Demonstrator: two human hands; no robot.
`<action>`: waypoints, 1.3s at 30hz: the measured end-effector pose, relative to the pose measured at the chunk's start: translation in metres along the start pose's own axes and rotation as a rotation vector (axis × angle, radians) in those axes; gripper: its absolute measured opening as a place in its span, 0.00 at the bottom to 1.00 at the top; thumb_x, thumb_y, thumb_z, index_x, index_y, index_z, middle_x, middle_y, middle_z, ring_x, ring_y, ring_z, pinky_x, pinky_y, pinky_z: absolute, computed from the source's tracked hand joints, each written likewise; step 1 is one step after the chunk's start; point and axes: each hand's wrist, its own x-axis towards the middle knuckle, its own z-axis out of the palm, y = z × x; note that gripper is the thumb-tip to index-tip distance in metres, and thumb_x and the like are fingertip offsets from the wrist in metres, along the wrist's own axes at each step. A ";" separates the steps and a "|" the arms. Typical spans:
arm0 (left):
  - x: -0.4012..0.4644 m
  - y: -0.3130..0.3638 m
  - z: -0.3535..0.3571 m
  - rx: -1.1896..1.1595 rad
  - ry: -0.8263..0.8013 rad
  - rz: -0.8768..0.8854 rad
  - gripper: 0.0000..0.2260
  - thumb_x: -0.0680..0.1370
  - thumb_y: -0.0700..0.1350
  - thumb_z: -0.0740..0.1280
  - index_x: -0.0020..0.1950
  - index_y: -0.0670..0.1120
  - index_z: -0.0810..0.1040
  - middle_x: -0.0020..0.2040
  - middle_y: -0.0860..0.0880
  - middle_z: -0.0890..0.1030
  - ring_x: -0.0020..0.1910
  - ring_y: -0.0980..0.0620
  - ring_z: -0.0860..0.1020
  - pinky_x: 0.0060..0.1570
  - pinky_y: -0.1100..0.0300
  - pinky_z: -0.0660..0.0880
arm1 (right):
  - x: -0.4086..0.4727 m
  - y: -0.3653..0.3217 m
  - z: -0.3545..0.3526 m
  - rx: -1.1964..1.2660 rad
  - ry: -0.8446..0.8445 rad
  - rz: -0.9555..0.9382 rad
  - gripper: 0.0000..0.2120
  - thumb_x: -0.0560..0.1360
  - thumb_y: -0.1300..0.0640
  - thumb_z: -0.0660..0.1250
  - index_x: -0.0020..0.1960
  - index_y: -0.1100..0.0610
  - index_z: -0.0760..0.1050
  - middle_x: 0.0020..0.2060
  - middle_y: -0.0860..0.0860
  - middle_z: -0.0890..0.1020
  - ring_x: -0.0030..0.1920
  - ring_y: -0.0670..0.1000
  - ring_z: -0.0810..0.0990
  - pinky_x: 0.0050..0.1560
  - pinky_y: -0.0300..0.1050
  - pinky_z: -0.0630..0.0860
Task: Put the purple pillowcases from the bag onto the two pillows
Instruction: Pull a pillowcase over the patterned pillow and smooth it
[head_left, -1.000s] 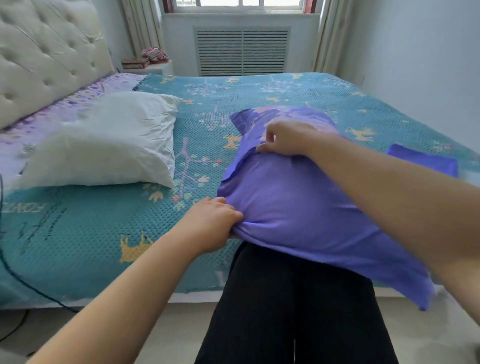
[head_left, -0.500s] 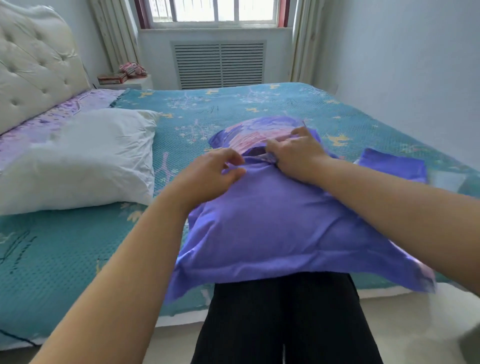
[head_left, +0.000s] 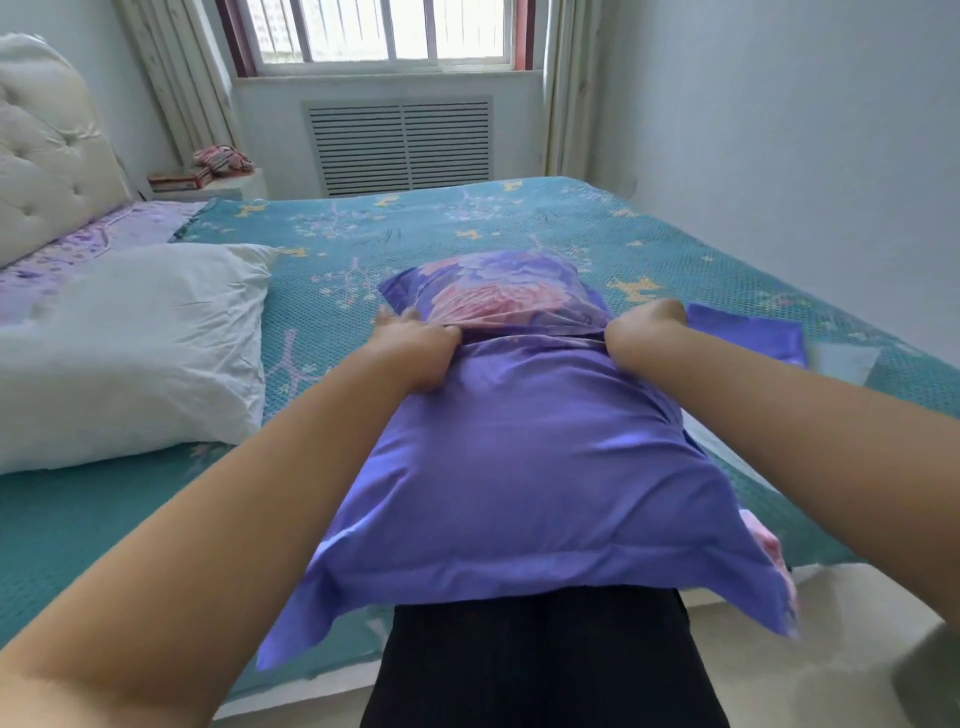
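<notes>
A pillow in a purple pillowcase (head_left: 524, 467) lies across the near edge of the bed, against my legs. Its far end shows a pink and purple floral flap (head_left: 498, 296). My left hand (head_left: 421, 348) grips the pillowcase's open edge at the left of that flap. My right hand (head_left: 639, 332) grips the same edge at the right, its fingers hidden in the cloth. A bare white pillow (head_left: 130, 343) lies on the bed to the left. A second purple pillowcase (head_left: 748, 338), folded flat, lies on the bed just beyond my right wrist.
The bed (head_left: 467, 228) has a teal patterned cover and a cream tufted headboard (head_left: 47, 150) at the left. A nightstand (head_left: 208, 182) with books stands at the far left corner. A white wall runs along the right, with floor under my feet.
My hands have moved apart, from the middle of the pillowcase's opening to its left and right ends. The floral flap is now spread wider. The camera has tilted up slightly.
</notes>
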 end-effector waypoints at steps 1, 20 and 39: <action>0.000 -0.004 0.003 0.060 -0.063 -0.035 0.15 0.77 0.42 0.59 0.63 0.49 0.69 0.65 0.45 0.73 0.68 0.43 0.66 0.67 0.37 0.56 | 0.002 0.000 0.003 0.038 0.032 0.008 0.17 0.78 0.60 0.56 0.65 0.54 0.72 0.63 0.51 0.76 0.63 0.56 0.74 0.54 0.48 0.71; 0.037 -0.029 0.055 -0.133 0.143 -0.212 0.10 0.79 0.49 0.55 0.56 0.49 0.73 0.56 0.44 0.80 0.57 0.44 0.77 0.69 0.34 0.51 | 0.042 -0.020 0.053 0.419 0.355 0.073 0.18 0.80 0.62 0.52 0.68 0.60 0.71 0.64 0.59 0.75 0.65 0.58 0.74 0.62 0.49 0.70; 0.024 -0.054 0.067 -0.304 0.234 -0.386 0.11 0.77 0.56 0.61 0.50 0.50 0.75 0.51 0.42 0.81 0.55 0.42 0.78 0.66 0.43 0.58 | 0.007 -0.021 0.048 1.005 0.124 -0.203 0.38 0.76 0.38 0.58 0.77 0.57 0.49 0.74 0.57 0.62 0.73 0.55 0.62 0.72 0.47 0.59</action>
